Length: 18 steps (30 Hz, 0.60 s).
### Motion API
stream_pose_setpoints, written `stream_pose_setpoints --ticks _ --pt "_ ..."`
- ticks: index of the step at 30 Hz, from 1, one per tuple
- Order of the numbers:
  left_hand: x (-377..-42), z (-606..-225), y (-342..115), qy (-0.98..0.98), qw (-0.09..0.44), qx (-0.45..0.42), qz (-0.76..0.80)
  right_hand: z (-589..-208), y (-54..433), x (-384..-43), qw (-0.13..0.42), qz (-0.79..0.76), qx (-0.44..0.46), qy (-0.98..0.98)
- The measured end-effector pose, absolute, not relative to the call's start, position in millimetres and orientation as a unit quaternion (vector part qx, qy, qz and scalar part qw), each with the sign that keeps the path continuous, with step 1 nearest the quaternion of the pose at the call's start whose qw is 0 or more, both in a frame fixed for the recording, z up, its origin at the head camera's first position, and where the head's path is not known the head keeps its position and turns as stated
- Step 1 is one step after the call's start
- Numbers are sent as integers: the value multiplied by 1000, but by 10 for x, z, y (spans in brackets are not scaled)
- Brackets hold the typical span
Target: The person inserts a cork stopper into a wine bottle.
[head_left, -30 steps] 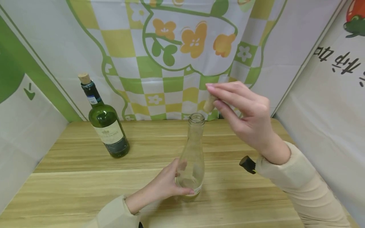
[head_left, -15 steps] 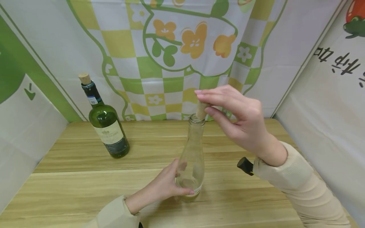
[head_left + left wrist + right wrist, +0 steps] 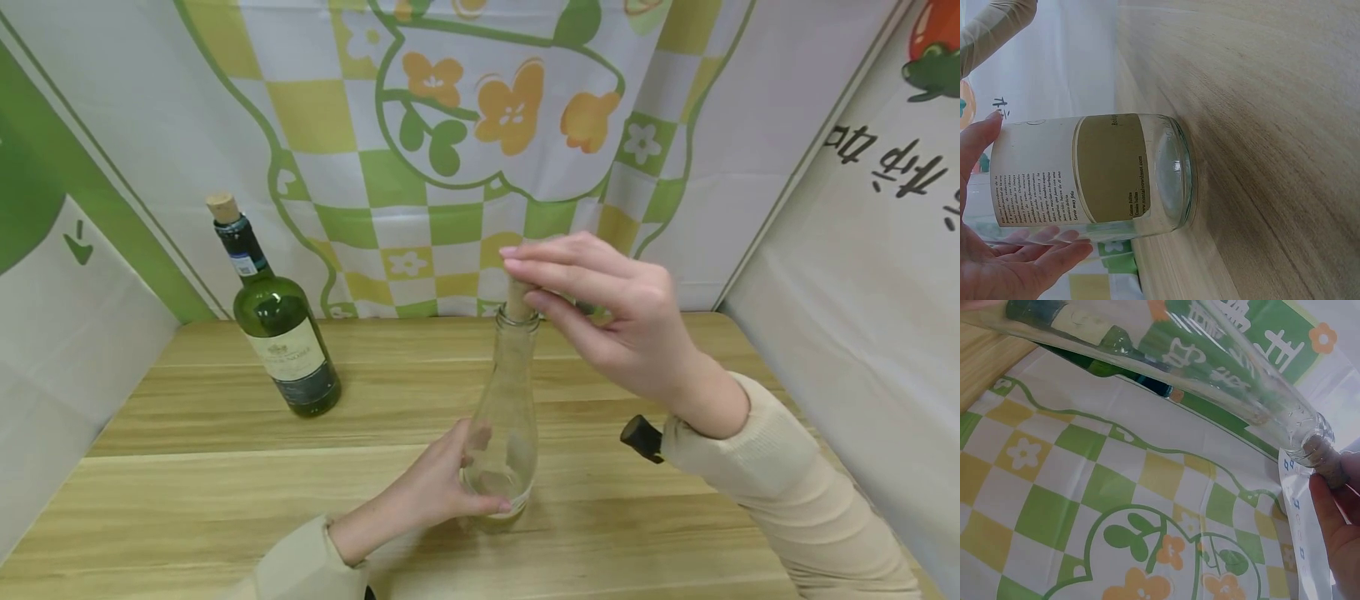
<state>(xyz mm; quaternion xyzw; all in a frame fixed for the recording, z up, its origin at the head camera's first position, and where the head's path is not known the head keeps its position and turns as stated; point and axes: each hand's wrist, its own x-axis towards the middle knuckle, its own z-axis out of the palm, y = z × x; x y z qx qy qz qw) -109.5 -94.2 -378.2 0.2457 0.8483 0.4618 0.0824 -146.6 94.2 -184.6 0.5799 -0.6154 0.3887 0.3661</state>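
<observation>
A clear glass bottle [image 3: 510,400] stands upright on the wooden table. My left hand [image 3: 438,479] grips it low on its body; the left wrist view shows the thumb and fingers around the label [image 3: 1110,169]. Above the bottle's mouth, my right hand [image 3: 622,308] pinches a cork [image 3: 519,302] between thumb and fingers. The cork's lower end sits in the mouth, and its upper part stands out of it. In the right wrist view the cork [image 3: 1330,470] is seen at the glass rim [image 3: 1310,447].
A green wine bottle [image 3: 288,350] with a cork in its top stands at the left back of the wooden table [image 3: 187,492]. A black device [image 3: 642,438] shows at the right sleeve. A patterned curtain [image 3: 450,225] hangs behind, with white walls at both sides.
My right hand has moved left and down, bringing the cork from beside the clear bottle's mouth into it. The left hand and both bottles have kept their places.
</observation>
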Motion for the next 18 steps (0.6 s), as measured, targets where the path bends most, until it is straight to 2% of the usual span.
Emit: stream_pose_setpoints --ticks 10,18 --pt "-1097 -3793 -939 849 80 241 464 -1929 963 -1474 340 388 591 -619" --pt "-1103 -3803 -947 846 79 245 468 -1972 957 -1468 353 372 596 -617"
